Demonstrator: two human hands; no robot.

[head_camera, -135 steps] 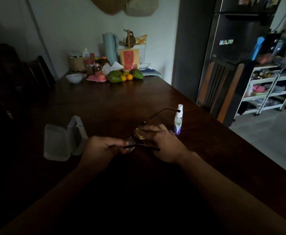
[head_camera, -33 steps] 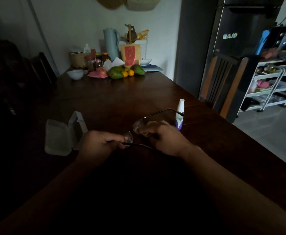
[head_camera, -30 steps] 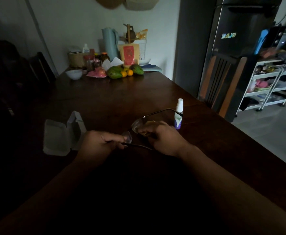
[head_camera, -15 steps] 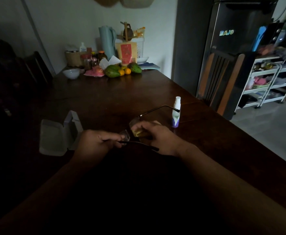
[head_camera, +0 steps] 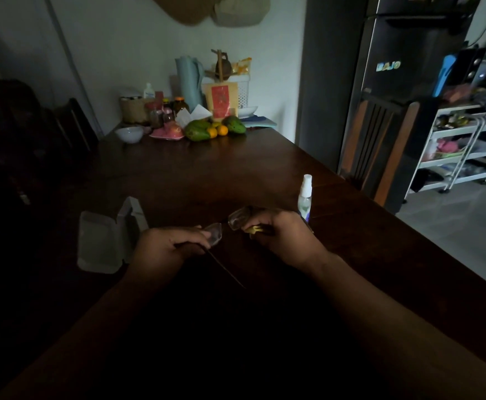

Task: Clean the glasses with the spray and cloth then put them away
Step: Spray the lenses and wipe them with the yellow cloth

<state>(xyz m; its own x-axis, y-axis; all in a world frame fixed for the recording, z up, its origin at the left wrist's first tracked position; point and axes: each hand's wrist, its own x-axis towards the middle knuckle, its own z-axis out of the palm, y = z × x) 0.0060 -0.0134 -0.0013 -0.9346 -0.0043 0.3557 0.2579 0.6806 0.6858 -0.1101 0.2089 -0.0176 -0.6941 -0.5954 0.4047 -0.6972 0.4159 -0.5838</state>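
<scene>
Left hand (head_camera: 169, 245): we grip the glasses (head_camera: 215, 237), steadying them.
Right hand (head_camera: 283, 235): we pinch the cloth (head_camera: 254, 228) against one lens.
Case (head_camera: 103, 241): open at our hands' nine o'clock, ready.

my left hand (head_camera: 164, 246) and right hand (head_camera: 282, 235) sit near each other on the table (head_camera: 236, 174), both holding the glasses (head_camera: 231, 222), which bridge the gap between them. at 9 o'clock of my left hand the open case (head_camera: 103, 243) stands just beside it, its raised lid blocking a sideways sweep. at 1 o'clock of my right hand the spray bottle (head_camera: 305, 197) stands upright, just beside my knuckles. toward 12 o'clock the wood is bare up to the fruit (head_camera: 204, 131) and bowl (head_camera: 129, 134) at the far end. at 3 o'clock bare table runs to its edge.
</scene>
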